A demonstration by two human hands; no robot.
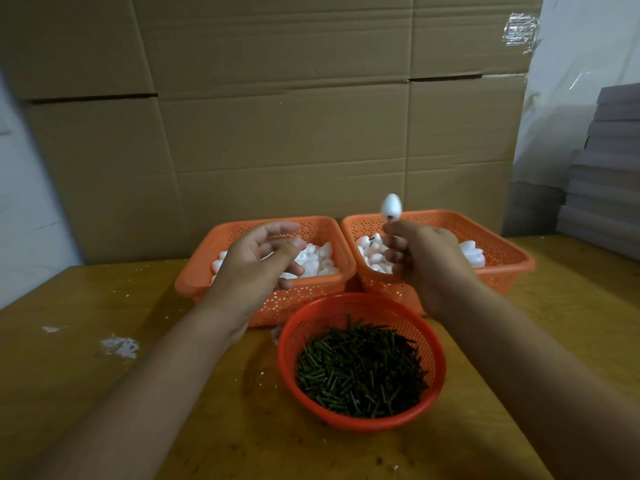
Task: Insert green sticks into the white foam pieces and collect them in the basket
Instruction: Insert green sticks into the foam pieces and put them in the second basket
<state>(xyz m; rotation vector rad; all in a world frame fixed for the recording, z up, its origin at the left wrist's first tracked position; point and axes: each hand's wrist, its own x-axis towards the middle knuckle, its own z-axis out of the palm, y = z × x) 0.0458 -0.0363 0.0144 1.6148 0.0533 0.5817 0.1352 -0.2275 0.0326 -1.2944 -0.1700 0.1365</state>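
While a round orange mesh basket of short green sticks [362, 370] sits nearest on the yellow wooden surface [104, 393], within easy reach, the right hand [420, 258] lifts a white egg-shaped foam piece [391, 205] above the right orange rectangular basket [498, 251], apparently ready to drop it in. Its fingers pinch what seems the stick, hidden beneath the foam. The left hand [258, 258] hovers over the left orange basket of bare foam pieces [201, 271], fingers loosely spread, holding nothing.
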